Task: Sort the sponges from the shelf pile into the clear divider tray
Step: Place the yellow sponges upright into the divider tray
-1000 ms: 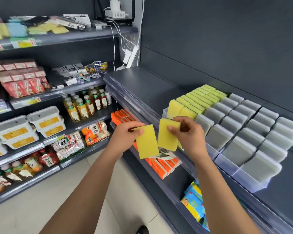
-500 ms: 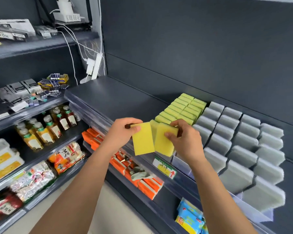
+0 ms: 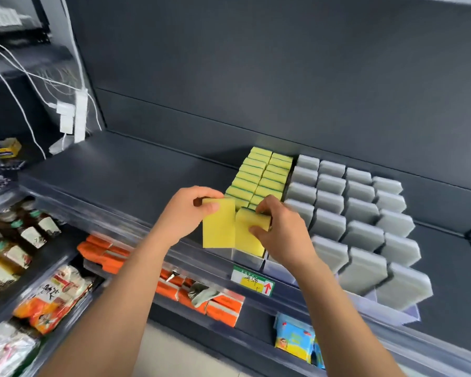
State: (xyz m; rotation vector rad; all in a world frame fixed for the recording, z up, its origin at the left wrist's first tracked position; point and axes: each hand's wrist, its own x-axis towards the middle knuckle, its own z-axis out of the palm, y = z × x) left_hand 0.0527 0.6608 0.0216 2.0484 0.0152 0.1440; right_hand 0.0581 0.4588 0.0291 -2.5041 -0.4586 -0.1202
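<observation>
- The left hand (image 3: 186,210) is pinching the left sponge (image 3: 218,227) by its top edge, with the thumb curling over the front face. The sponge is hanging upright at the front left corner of the tray (image 3: 246,258).
- The right hand (image 3: 280,235) is gripping the right sponge (image 3: 249,235), fingers curling over its top and thumb pressing its face. This sponge is leaning back a little and seems to be going into the tray's front slot (whether its bottom is touching the slot floor, I cannot tell).
- As I judge it, the right sponge is going in at a slant, so its lower edge could catch on a divider and jam. It could also shove the yellow rows (image 3: 261,178) back toward 12 o'clock.
- The left sponge is hanging from a thin top pinch, so a loosening grip could drop it onto the orange packets (image 3: 223,306) at 6 o'clock.
- The two sponges are touching side by side, so shifting one could drag the other.
- The tray is sitting on a dark shelf (image 3: 136,170) near its front lip, and grey sponges (image 3: 365,213) are filling the lanes at 3 o'clock of the yellow rows.
- A price tag (image 3: 253,282) is hanging at 6 o'clock of the hands. Bottles (image 3: 36,229) are standing at 9 o'clock, white cables (image 3: 65,115) are dangling at 10 o'clock, and a dark back wall (image 3: 256,77) is rising at 12 o'clock.
</observation>
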